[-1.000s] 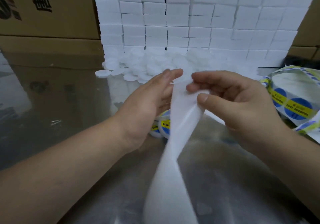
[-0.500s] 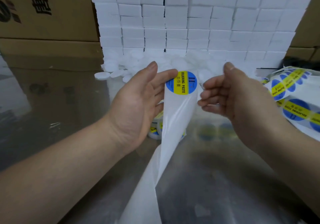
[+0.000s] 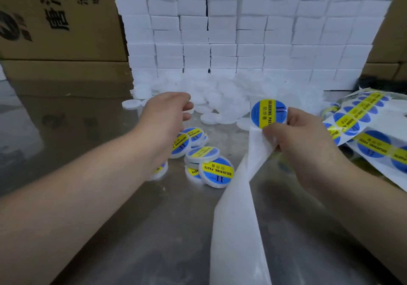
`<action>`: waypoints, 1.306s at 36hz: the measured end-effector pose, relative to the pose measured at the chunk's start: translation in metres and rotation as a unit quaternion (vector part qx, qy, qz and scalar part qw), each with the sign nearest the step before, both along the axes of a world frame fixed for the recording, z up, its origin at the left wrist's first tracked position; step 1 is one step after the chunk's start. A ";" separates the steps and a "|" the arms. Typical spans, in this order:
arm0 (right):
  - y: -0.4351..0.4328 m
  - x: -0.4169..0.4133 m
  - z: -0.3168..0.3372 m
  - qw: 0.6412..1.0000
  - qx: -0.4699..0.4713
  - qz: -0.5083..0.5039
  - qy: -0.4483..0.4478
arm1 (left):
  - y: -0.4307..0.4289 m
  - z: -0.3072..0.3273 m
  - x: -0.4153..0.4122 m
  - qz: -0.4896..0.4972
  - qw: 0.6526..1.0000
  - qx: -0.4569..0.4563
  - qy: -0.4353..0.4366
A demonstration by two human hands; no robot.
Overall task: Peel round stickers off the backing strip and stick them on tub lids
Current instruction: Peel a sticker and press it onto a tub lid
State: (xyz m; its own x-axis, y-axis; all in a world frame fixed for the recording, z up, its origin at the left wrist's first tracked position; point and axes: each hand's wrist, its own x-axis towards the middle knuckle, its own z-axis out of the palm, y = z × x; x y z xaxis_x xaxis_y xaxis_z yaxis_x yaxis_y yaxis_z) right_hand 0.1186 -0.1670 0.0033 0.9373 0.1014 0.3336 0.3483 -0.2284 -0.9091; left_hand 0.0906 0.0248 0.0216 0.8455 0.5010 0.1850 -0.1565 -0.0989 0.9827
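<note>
The right hand [image 3: 297,137], loose half a second ago, now pinches the backing strip [image 3: 240,207] just below the round sticker [image 3: 267,112] at its top. The left hand [image 3: 167,112] has let go and reaches, empty and loosely curled, toward plain white lids [image 3: 220,117] on the worktop [image 3: 154,229].

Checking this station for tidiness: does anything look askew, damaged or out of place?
Nothing looks damaged. The labelled lids lie in a loose, overlapping jumble, with the front lid tilted against others. The strip held by the right hand trails down out of view.
</note>
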 end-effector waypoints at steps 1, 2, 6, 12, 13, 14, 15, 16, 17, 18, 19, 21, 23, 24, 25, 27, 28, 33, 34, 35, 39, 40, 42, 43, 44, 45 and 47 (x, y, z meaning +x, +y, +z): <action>0.000 0.000 0.000 1.000 -0.002 0.004 -0.003 | 0.005 0.002 0.010 0.002 1.000 0.025 0.004; 0.000 -0.001 0.000 1.000 0.002 0.011 -0.004 | 0.010 0.004 0.021 0.003 0.997 0.076 0.011; 0.002 -0.008 0.002 0.999 0.015 0.038 -0.013 | 0.025 0.008 0.063 -0.013 0.950 0.296 0.095; 0.005 -0.007 -0.002 0.998 0.031 0.062 -0.012 | 0.020 0.005 0.106 -0.074 0.822 0.525 0.207; 0.005 -0.006 -0.003 0.997 0.035 0.062 -0.010 | 0.017 0.004 0.110 -0.081 0.802 0.548 0.222; 0.005 -0.005 -0.003 0.998 0.035 0.059 -0.012 | 0.013 0.002 0.115 -0.085 0.785 0.565 0.238; 0.005 -0.004 -0.004 0.998 0.035 0.055 -0.014 | 0.010 0.000 0.118 -0.084 0.775 0.572 0.255; 0.006 -0.004 -0.004 0.998 0.039 0.051 -0.016 | 0.007 -0.003 0.122 -0.084 0.771 0.571 0.268; 0.006 -0.004 -0.004 0.998 0.043 0.049 -0.017 | 0.005 -0.005 0.125 -0.084 0.772 0.566 0.277; 0.006 -0.004 -0.004 0.998 0.047 0.048 -0.017 | 0.003 -0.007 0.128 -0.080 0.776 0.559 0.282; 0.006 -0.004 -0.004 0.998 0.048 0.048 -0.017 | 0.002 -0.010 0.130 -0.072 0.783 0.550 0.282; 0.006 -0.005 -0.003 0.998 0.044 0.050 -0.017 | 0.000 -0.013 0.132 -0.059 0.803 0.527 0.273; 0.006 -0.006 -0.003 0.998 0.039 0.053 -0.017 | -0.002 -0.014 0.133 -0.047 0.820 0.503 0.270; 0.006 -0.006 -0.003 0.998 0.036 0.055 -0.017 | -0.003 -0.014 0.133 -0.042 0.827 0.489 0.272; 0.006 -0.007 -0.003 0.998 0.032 0.057 -0.017 | -0.003 -0.015 0.133 -0.036 0.838 0.470 0.275; 0.006 -0.008 -0.002 0.998 0.026 0.060 -0.019 | -0.006 -0.014 0.130 -0.014 0.848 0.445 0.288; 0.006 -0.009 -0.002 0.998 0.024 0.061 -0.019 | -0.007 -0.015 0.129 -0.003 0.852 0.435 0.289; 0.006 -0.007 -0.002 0.998 0.033 0.053 -0.017 | -0.003 -0.007 0.131 0.010 0.928 0.295 0.226; 0.006 -0.006 -0.002 0.998 0.033 0.052 -0.016 | -0.002 -0.002 0.126 0.021 0.942 0.262 0.209; 0.006 -0.006 -0.003 0.998 0.032 0.053 -0.015 | -0.002 0.005 0.119 0.028 0.951 0.244 0.187; 0.006 -0.006 -0.003 0.998 0.037 0.057 -0.011 | -0.005 0.027 0.082 0.039 0.969 0.236 0.069; 0.006 -0.007 -0.003 0.997 0.039 0.058 -0.011 | -0.007 0.030 0.071 0.047 0.974 0.218 0.046; 0.006 -0.009 -0.002 0.997 0.044 0.061 -0.008 | -0.013 0.034 0.048 0.046 0.986 0.160 0.003; 0.007 -0.010 -0.002 0.997 0.046 0.063 -0.007 | -0.018 0.035 0.036 0.029 0.991 0.132 -0.014; 0.007 -0.011 -0.002 0.997 0.045 0.064 -0.007 | -0.023 0.034 0.024 0.008 0.992 0.122 -0.024; 0.007 -0.012 -0.001 0.997 0.042 0.063 -0.010 | -0.028 0.032 0.012 -0.008 0.991 0.133 -0.030; 0.008 -0.013 0.000 0.997 0.037 0.062 -0.016 | -0.037 0.026 -0.009 -0.014 0.975 0.215 -0.047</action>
State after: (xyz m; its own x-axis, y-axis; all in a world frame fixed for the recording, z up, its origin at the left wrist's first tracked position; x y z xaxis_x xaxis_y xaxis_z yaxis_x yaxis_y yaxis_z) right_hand 0.1057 -0.1593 0.0032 0.9078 0.1904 0.3738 0.3986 -0.1135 -0.9101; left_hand 0.0816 -0.0122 0.0475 0.8269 0.3360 0.4510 -0.2535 -0.4932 0.8321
